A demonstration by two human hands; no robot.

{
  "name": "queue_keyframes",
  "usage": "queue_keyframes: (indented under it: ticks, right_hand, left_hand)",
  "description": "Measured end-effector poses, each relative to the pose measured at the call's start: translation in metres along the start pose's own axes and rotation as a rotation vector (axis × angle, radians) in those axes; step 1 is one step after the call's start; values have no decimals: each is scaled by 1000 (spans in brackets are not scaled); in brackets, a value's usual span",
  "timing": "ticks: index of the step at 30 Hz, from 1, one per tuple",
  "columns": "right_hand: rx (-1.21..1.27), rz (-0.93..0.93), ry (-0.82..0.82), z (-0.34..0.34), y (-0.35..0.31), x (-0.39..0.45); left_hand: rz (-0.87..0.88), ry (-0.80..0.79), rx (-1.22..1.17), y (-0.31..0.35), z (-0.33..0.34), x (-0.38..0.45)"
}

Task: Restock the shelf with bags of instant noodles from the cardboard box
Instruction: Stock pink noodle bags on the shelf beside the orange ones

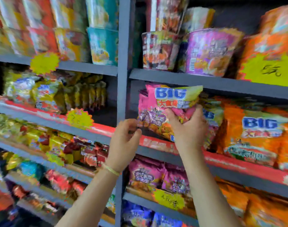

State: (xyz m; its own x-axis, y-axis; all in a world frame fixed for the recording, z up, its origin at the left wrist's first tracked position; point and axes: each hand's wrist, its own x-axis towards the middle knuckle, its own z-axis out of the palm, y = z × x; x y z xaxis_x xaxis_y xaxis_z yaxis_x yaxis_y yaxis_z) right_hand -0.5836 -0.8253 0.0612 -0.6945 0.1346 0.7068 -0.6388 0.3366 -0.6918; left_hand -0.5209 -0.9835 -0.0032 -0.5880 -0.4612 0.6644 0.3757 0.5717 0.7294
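Note:
A pink bag of instant noodles (158, 105) with a blue "BIG" logo is held upright at the left end of the middle shelf (222, 159), just right of the grey upright post. My right hand (187, 126) grips its lower right part. My left hand (125, 143) is at the bag's lower left corner, fingers curled and apart, touching or almost touching the edge. More pink bags stand behind it, hidden mostly by my hand. The cardboard box is out of view.
Orange "BIG" bags (258, 133) fill the same shelf to the right. Noodle cups (208, 51) stand on the shelf above, pink bags (146, 176) on the one below. The grey post (122, 79) divides off left-hand shelves holding yellow and red packets. Yellow price stars hang on shelf edges.

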Motion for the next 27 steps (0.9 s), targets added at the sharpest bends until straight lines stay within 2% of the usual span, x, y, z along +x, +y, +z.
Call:
queue_keyframes:
  ticks: [3,6,9,11,15,18,24,27]
  right_hand:
    - [9,-9,-79,28,10,12]
    - [91,-20,-217,58,16,15]
    - [123,93,-397,74,27,20]
    - [112,165,-437,76,36,21]
    - [88,140,-424,67,34,21]
    - [-31,-9,-358,56,30,30]
    - [-498,-438,-84,31,55,42]
    - [-764,-417,-54,22,72,48]
  left_hand:
    - [98,-102,107,0,18,2]
    - [113,-178,209,-2,27,6]
    - [120,-216,314,-8,34,18]
    - [105,-234,360,-10,39,25]
    - [45,-205,361,-12,51,39]
    - [14,-213,338,-15,59,51]
    - [21,-357,416,-20,71,69]
    - [-16,-384,383,-22,75,71]
